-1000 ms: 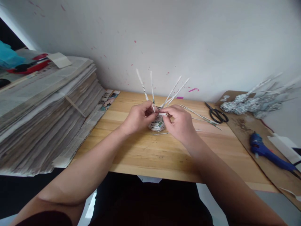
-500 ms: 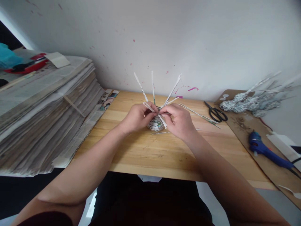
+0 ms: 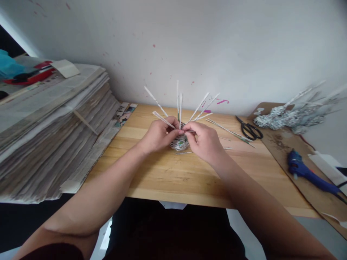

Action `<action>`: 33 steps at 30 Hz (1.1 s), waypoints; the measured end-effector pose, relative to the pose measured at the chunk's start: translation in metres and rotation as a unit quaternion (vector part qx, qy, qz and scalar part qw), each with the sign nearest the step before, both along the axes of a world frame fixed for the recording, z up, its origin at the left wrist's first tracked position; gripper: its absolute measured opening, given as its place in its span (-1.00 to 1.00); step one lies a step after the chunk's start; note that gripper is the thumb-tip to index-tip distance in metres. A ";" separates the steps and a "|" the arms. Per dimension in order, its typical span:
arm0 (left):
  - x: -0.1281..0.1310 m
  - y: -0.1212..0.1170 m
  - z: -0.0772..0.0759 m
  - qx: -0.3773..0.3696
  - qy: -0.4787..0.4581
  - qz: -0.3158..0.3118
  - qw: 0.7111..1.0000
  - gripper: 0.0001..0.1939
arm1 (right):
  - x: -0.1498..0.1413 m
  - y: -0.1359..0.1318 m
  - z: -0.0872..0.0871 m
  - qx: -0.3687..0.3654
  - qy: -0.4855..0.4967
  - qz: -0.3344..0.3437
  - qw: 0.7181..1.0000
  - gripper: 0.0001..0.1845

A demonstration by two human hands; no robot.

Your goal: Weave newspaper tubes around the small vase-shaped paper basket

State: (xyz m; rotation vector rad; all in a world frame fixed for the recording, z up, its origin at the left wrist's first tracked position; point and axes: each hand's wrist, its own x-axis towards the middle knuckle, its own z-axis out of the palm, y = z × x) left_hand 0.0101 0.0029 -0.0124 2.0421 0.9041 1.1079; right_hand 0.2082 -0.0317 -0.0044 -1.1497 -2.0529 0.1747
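The small woven basket [image 3: 179, 145] stands on the wooden tabletop [image 3: 162, 177], near the middle of its width and closer to the back edge by the wall than to the front edge. Rolled paper spokes [image 3: 199, 106] rise from its rim and fan outward. The left hand [image 3: 162, 135] is closed narrow, thumb and fingers pinching the left side of the rim; the right hand [image 3: 203, 139] pinches the rim's right side just beside it. Which strand lies between the fingertips is too small to tell.

The basket looks to be rolled newspaper, so it is probably very light and shifts easily under a sideways pull. The woven wall should be fairly firm yet give if squeezed; its ridged surface likely offers good grip. The spokes seem stiff along their length but apt to crease when bent sharply. The best hold is probably low on the wall or at the rim, close to each spoke's base, rather than by the thin tips.
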 end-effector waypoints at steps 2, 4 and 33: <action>0.001 0.001 -0.001 0.009 0.001 0.002 1.000 -0.78 | -0.001 0.000 -0.002 0.010 0.002 0.001 1.000 -0.84; 0.002 0.002 -0.001 0.000 -0.009 -0.003 1.000 -0.77 | 0.000 0.000 -0.005 0.016 0.005 -0.004 1.000 -0.85; 0.002 0.011 -0.010 -0.119 -0.146 -0.058 0.980 -0.81 | 0.011 -0.005 0.004 0.068 -0.043 -0.055 0.995 -0.86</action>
